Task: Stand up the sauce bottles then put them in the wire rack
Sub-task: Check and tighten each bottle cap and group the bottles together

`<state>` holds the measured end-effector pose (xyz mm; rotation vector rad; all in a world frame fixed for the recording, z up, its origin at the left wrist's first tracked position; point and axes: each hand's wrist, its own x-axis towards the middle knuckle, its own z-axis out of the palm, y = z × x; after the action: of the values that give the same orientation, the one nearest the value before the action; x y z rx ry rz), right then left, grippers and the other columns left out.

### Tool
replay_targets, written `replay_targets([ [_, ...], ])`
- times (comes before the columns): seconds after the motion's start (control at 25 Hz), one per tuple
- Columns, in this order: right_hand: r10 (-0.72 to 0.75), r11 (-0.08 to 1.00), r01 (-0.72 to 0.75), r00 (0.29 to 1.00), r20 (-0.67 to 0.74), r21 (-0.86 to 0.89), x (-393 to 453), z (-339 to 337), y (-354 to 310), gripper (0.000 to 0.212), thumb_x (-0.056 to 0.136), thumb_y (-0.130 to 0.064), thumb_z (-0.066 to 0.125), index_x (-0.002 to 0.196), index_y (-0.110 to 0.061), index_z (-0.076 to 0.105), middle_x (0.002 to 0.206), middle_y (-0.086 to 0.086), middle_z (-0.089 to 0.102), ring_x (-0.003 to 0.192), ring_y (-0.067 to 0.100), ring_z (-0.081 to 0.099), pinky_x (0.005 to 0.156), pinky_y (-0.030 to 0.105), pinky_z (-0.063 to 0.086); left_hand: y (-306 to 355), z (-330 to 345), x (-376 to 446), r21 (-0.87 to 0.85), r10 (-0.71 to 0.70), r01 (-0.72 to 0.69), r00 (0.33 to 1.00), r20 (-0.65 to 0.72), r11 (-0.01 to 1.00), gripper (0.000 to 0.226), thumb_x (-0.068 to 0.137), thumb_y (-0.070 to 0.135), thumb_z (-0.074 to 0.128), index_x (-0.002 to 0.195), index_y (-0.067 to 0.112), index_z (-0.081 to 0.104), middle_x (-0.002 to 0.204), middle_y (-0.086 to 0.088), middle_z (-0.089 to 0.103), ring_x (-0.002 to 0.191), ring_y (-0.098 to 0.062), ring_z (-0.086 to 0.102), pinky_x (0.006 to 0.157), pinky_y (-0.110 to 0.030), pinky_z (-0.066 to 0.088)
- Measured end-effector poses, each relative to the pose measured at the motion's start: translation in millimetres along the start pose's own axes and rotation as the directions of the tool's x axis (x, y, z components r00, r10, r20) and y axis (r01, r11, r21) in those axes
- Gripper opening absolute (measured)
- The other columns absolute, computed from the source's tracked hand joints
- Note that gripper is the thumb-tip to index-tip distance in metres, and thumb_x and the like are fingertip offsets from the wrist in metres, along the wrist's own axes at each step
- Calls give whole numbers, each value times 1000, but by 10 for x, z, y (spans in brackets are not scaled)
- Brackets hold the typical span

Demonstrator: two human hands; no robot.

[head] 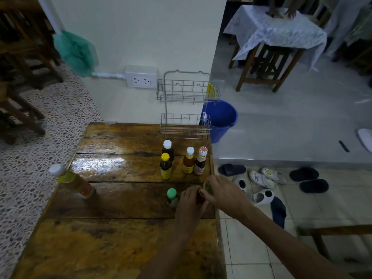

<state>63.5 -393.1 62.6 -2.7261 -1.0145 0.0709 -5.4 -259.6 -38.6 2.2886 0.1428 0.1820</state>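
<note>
A two-tier wire rack (185,105) stands empty at the far edge of the wooden table (120,198). In front of it several sauce bottles stand upright: a white-capped dark one (167,148), a yellow-capped one (165,167), a white-capped orange one (188,161) and a red-and-white-capped one (200,162). A green-capped bottle (172,198) stands just left of my left hand (189,206). A large bottle (70,181) with a white cap is at the table's left edge. My left hand grips a small dark bottle (199,198). My right hand (221,192) holds a gold-lidded jar (207,187) beside it.
A blue bucket (223,119) sits on the floor behind the rack's right side. A wall socket (141,77) is left of the rack. Shoes and slippers (261,180) lie on the tiles right of the table. Wooden chairs stand at the far left.
</note>
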Motion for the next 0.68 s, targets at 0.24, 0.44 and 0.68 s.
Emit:
replay_targets([
  [0.24, -49, 998, 43, 989, -137, -41, -149, -498, 136, 30, 94, -48, 53, 97, -18, 55, 82, -4, 57, 72, 9, 46, 60, 20, 35, 146, 122, 53, -378, -60, 112, 987, 147, 919, 51, 85, 50, 77, 130, 37, 55, 118, 16, 66, 109, -7, 65, 88, -38, 60],
  [0.44, -105, 994, 109, 964, -246, 3, -22, -872, 111, 22, 86, -38, 53, 90, -17, 54, 73, -5, 48, 64, 9, 40, 52, 16, 29, 320, -26, 118, -411, 29, 41, 986, 162, 911, 62, 74, 47, 88, 124, 43, 52, 115, 17, 64, 104, -7, 66, 79, -28, 61],
  [0.68, -137, 966, 188, 954, -267, 177, 450, -655, -194, 16, 93, -32, 42, 90, -20, 52, 72, -7, 50, 59, 9, 44, 53, 17, 34, -94, -998, -91, -200, -118, 155, 976, 182, 967, 59, 61, 50, 85, 112, 46, 55, 99, 19, 68, 89, 0, 67, 69, -26, 61],
])
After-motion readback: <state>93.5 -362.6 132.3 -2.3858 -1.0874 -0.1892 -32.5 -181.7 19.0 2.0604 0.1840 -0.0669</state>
